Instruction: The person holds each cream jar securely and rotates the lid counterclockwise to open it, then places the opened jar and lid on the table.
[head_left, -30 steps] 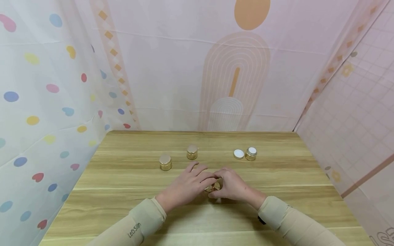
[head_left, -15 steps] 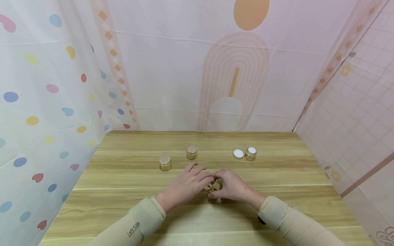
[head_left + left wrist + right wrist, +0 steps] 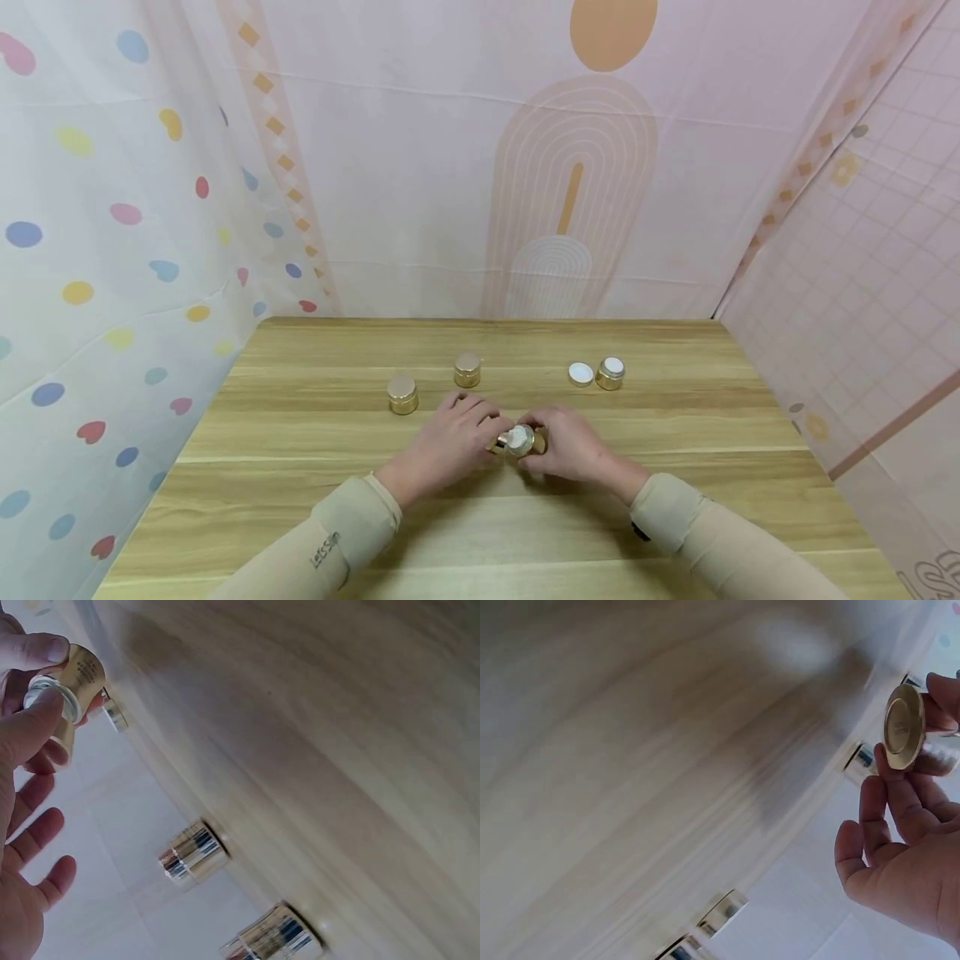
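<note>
My right hand (image 3: 572, 446) grips a small gold cosmetic jar (image 3: 538, 440), tilted so its pale top faces left and up in the head view. The jar's round gold base (image 3: 904, 727) shows in the right wrist view. Close against its mouth, my left hand (image 3: 450, 437) pinches a gold lid (image 3: 497, 446). In the left wrist view, the left thumb (image 3: 34, 724) lies across the jar's rim, while the lid (image 3: 64, 742) is partly hidden by fingers. The left hand's other fingers are spread. Whether lid and jar touch, I cannot tell.
Two closed gold jars, one at left (image 3: 402, 395) and one farther back (image 3: 467, 370), stand on the wooden table (image 3: 337, 500). At back right an uncapped jar (image 3: 611, 374) stands beside its upturned lid (image 3: 581, 374). Patterned curtains (image 3: 405, 208) border the table.
The lid has come off the held jar and moved slightly left with the left hand. The jar has tilted, and its pale top is now exposed. The other jars have not moved.
</note>
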Demonstrator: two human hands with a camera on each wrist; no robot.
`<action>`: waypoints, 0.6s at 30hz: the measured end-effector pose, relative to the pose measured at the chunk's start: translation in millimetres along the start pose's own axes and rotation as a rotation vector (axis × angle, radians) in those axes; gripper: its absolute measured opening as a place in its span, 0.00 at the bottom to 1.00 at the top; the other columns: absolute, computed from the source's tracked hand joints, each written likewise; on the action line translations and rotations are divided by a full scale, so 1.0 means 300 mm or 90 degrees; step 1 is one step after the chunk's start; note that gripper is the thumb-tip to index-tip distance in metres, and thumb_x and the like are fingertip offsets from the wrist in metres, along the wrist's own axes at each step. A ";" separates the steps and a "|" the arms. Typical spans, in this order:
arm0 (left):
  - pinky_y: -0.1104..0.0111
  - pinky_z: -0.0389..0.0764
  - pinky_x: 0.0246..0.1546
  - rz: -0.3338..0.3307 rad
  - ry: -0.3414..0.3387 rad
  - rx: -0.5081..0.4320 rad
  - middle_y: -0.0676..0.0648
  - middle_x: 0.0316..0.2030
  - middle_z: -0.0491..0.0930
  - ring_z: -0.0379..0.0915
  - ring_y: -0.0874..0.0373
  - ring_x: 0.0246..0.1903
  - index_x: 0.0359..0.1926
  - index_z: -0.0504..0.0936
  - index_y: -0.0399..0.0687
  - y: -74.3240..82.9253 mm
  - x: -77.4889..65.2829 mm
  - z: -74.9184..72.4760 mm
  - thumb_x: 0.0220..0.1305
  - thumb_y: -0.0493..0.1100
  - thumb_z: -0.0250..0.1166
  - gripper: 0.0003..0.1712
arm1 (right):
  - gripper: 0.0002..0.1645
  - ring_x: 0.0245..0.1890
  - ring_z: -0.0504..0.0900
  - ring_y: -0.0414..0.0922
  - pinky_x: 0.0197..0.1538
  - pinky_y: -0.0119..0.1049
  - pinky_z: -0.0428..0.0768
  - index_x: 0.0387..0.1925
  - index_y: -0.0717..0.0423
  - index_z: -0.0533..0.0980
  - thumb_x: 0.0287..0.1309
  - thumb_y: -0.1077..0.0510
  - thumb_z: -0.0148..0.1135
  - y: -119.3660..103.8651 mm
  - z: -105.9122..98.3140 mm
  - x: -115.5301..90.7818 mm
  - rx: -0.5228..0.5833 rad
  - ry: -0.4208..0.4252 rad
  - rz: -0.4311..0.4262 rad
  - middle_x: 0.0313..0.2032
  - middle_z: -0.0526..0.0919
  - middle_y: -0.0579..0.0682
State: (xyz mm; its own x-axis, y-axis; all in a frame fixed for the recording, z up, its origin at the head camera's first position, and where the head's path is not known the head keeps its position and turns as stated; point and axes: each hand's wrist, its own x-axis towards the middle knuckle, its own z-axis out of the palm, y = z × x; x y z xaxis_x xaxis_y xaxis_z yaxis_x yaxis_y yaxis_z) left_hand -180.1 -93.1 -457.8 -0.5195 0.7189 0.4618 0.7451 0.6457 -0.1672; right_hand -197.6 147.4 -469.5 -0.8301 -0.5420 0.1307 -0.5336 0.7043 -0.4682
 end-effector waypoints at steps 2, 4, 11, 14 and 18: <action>0.55 0.78 0.57 -0.034 -0.021 -0.019 0.54 0.49 0.87 0.81 0.54 0.55 0.56 0.84 0.57 -0.002 0.002 0.004 0.51 0.58 0.84 0.32 | 0.27 0.47 0.86 0.45 0.52 0.43 0.84 0.49 0.53 0.85 0.46 0.53 0.86 0.013 -0.002 0.003 -0.011 0.004 0.012 0.44 0.91 0.47; 0.55 0.76 0.59 -0.071 -0.056 -0.041 0.54 0.50 0.87 0.80 0.53 0.56 0.56 0.84 0.56 -0.003 0.004 0.010 0.56 0.57 0.83 0.29 | 0.27 0.47 0.86 0.45 0.53 0.43 0.85 0.48 0.54 0.85 0.46 0.53 0.85 0.028 -0.004 0.007 -0.018 0.004 0.025 0.44 0.90 0.47; 0.52 0.75 0.61 -0.159 -0.175 -0.139 0.52 0.53 0.88 0.80 0.51 0.58 0.58 0.83 0.54 0.004 0.040 0.044 0.64 0.59 0.77 0.27 | 0.32 0.51 0.87 0.48 0.58 0.48 0.85 0.52 0.54 0.85 0.46 0.49 0.87 0.063 -0.010 0.016 -0.020 0.011 0.081 0.49 0.90 0.50; 0.51 0.75 0.62 -0.182 -0.190 -0.172 0.52 0.51 0.89 0.80 0.50 0.56 0.58 0.83 0.53 0.006 0.056 0.064 0.64 0.59 0.77 0.27 | 0.33 0.53 0.87 0.50 0.61 0.51 0.83 0.54 0.54 0.85 0.46 0.48 0.87 0.069 -0.012 0.019 -0.018 0.020 0.096 0.50 0.90 0.51; 0.51 0.75 0.61 -0.210 -0.204 -0.187 0.53 0.46 0.88 0.79 0.51 0.53 0.58 0.84 0.52 0.003 0.062 0.091 0.63 0.60 0.78 0.29 | 0.31 0.52 0.87 0.49 0.61 0.53 0.82 0.54 0.52 0.86 0.47 0.49 0.86 0.074 -0.016 0.024 -0.021 0.023 0.095 0.50 0.91 0.49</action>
State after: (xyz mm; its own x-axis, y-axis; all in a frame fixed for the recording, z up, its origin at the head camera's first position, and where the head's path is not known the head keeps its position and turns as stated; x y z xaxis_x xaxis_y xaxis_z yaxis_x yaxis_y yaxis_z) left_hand -200.5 -72.0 -473.2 -0.8127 0.5625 0.1519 0.5826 0.7842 0.2134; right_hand -216.1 161.3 -474.8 -0.9057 -0.4136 0.0930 -0.4081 0.7912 -0.4555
